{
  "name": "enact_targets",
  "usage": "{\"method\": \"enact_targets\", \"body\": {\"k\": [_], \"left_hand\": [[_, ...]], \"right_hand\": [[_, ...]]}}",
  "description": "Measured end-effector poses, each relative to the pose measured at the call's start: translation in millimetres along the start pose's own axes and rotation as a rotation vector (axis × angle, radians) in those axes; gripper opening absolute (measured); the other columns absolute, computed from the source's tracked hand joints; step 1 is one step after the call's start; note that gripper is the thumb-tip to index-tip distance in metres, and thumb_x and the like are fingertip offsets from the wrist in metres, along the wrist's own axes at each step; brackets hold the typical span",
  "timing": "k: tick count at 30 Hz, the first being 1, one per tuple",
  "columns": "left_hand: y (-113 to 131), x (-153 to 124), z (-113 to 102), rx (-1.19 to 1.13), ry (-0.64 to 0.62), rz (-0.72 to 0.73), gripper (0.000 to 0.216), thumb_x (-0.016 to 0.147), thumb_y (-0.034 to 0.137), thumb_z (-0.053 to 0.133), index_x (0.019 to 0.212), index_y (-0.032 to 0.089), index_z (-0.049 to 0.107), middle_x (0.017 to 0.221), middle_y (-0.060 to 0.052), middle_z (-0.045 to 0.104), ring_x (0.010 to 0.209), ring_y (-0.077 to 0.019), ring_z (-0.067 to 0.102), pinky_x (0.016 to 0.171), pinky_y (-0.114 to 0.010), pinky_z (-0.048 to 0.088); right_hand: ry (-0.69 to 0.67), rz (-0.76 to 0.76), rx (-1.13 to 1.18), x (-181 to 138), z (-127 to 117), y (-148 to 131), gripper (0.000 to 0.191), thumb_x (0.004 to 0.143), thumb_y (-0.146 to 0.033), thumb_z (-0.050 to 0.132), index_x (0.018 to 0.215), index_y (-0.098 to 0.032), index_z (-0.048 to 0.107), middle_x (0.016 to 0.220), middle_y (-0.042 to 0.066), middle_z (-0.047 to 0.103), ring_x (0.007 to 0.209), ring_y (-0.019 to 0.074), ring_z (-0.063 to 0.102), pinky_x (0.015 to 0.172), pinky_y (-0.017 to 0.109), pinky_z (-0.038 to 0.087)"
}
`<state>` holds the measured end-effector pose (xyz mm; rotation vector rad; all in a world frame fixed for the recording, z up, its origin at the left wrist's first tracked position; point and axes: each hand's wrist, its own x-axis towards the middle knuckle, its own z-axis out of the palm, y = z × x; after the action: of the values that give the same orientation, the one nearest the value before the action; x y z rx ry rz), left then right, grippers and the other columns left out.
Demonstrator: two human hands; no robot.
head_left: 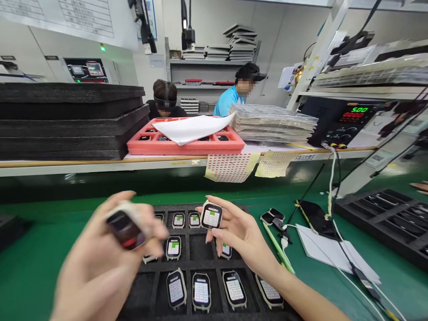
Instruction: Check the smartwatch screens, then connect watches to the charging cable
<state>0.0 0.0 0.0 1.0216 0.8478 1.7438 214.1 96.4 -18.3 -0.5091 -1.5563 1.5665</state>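
My left hand (pixel 96 258), blurred by motion, grips a smartwatch case (pixel 125 228) with a dark screen and a red patch near its lower edge. Between the fingers and thumb of my right hand (pixel 239 232) is another strapless smartwatch case (pixel 211 215), its lit screen showing a white grid with a green block. Both hands are above a black foam tray (pixel 201 248) divided into compartments. Several more watch cases (pixel 201 290) lie in it face up with lit screens. One middle-row compartment beneath my right hand holds no watch. My hands and forearm hide parts of the tray.
Cables, a green pen (pixel 279 249) and white paper (pixel 334 252) lie right of the tray. Another black tray (pixel 384 218) is farther right. Behind, a shelf carries black foam sheets (pixel 67 120), a red tray (pixel 183 148) and a power supply (pixel 337 120). Two people are beyond.
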Motion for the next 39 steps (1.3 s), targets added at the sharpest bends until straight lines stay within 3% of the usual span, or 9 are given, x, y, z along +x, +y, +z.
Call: {"method": "enact_targets", "body": {"k": [5, 11, 17, 23, 28, 35, 39], "left_hand": [[-33.2, 18.7, 23.2, -0.029, -0.168, -0.290, 0.043, 0.082, 0.017, 0.067, 0.122, 0.019, 0.051, 0.092, -0.006, 0.063, 0.077, -0.0173, 0.064, 0.068, -0.028, 0.055], [-67.8, 22.4, 15.1, -0.070, -0.245, -0.276, 0.055, 0.077, 0.014, 0.070, 0.127, 0.019, 0.049, 0.100, -0.010, 0.064, 0.088, -0.0225, 0.064, 0.079, -0.036, 0.054], [-70.8, 22.0, 12.1, -0.130, -0.320, -0.265, 0.057, 0.080, 0.015, 0.066, 0.133, 0.021, 0.046, 0.101, -0.010, 0.065, 0.094, -0.0247, 0.063, 0.083, -0.040, 0.054], [-70.0, 27.0, 13.7, -0.057, -0.275, -0.293, 0.049, 0.088, 0.029, 0.060, 0.134, 0.018, 0.045, 0.094, -0.011, 0.066, 0.087, -0.0247, 0.066, 0.074, -0.040, 0.057], [-73.6, 32.3, 10.3, -0.067, -0.296, -0.283, 0.050, 0.088, 0.025, 0.058, 0.135, 0.016, 0.042, 0.092, -0.010, 0.066, 0.084, -0.0231, 0.066, 0.071, -0.037, 0.057], [-71.3, 29.6, 8.7, -0.058, -0.278, -0.238, 0.072, 0.076, 0.015, 0.072, 0.138, 0.022, 0.038, 0.105, -0.009, 0.065, 0.089, -0.0221, 0.066, 0.084, -0.039, 0.054], [-70.5, 30.1, 11.3, -0.040, -0.247, -0.246, 0.070, 0.079, 0.019, 0.071, 0.139, 0.020, 0.035, 0.099, -0.008, 0.066, 0.086, -0.0213, 0.066, 0.078, -0.036, 0.056]], "right_hand": [[0.041, 0.002, -0.027, 2.6, -0.5, 2.6, 0.049, 0.083, -0.016, 0.062, 0.130, -0.024, 0.051, 0.113, 0.012, 0.063, 0.068, 0.0145, 0.064, 0.046, 0.022, 0.052], [0.106, 0.007, -0.102, 3.6, -1.0, 4.2, 0.035, 0.086, -0.024, 0.060, 0.121, -0.021, 0.057, 0.090, 0.007, 0.065, 0.058, 0.0128, 0.061, 0.042, 0.020, 0.048], [0.210, 0.020, -0.235, 3.8, -0.2, 4.9, 0.024, 0.085, -0.028, 0.064, 0.107, -0.019, 0.064, 0.072, 0.002, 0.063, 0.044, 0.0089, 0.052, 0.037, 0.019, 0.039], [0.116, 0.018, -0.134, 2.1, -2.8, 5.2, 0.035, 0.087, -0.029, 0.061, 0.121, -0.022, 0.059, 0.091, 0.009, 0.068, 0.051, 0.0123, 0.057, 0.039, 0.022, 0.044], [0.071, 0.016, -0.034, -1.6, 2.8, 1.5, 0.044, 0.085, -0.020, 0.064, 0.127, -0.025, 0.055, 0.099, 0.010, 0.067, 0.062, 0.0158, 0.063, 0.044, 0.023, 0.050], [0.123, 0.015, -0.076, -0.7, 6.5, 2.2, 0.046, 0.083, -0.016, 0.065, 0.127, -0.023, 0.055, 0.092, 0.008, 0.067, 0.063, 0.0171, 0.063, 0.044, 0.024, 0.050], [0.086, 0.018, -0.042, -0.3, 2.7, 4.4, 0.046, 0.083, -0.018, 0.065, 0.127, -0.023, 0.056, 0.091, 0.008, 0.067, 0.065, 0.0188, 0.064, 0.045, 0.026, 0.051]]}}
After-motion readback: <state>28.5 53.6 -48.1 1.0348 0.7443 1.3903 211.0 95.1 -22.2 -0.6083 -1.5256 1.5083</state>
